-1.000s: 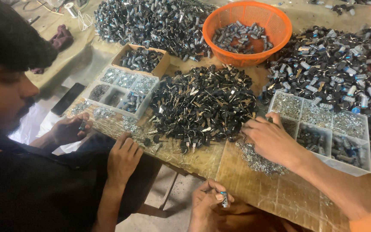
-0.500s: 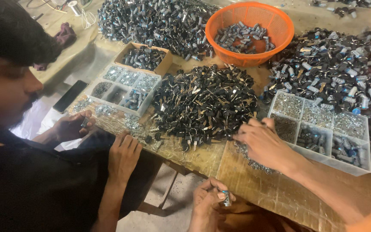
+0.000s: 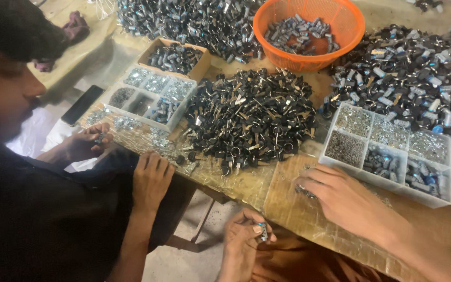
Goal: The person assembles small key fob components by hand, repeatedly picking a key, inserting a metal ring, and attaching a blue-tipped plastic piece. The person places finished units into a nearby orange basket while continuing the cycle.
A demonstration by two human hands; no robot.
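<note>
My left hand (image 3: 242, 241) is below the table's near edge, its fingers closed on a small silver and blue cylindrical part (image 3: 262, 231). Palm down on the wooden table (image 3: 283, 201), my right hand (image 3: 340, 197) has its fingertips pinching small loose metal pieces (image 3: 305, 190). It lies just in front of a white compartment tray (image 3: 387, 151) filled with small metal parts. A big heap of black parts (image 3: 251, 117) lies left of that tray.
A person in black sits at the left, one hand (image 3: 151, 177) on the table edge and the other hand (image 3: 87, 142) holding a small part. Behind are another white compartment tray (image 3: 150, 96), a cardboard box (image 3: 176, 56), an orange basket (image 3: 309, 31) and further heaps of parts (image 3: 418, 73).
My right hand has slid a little toward the near edge of the table, onto the loose pieces. My left hand has kept hold of the small part.
</note>
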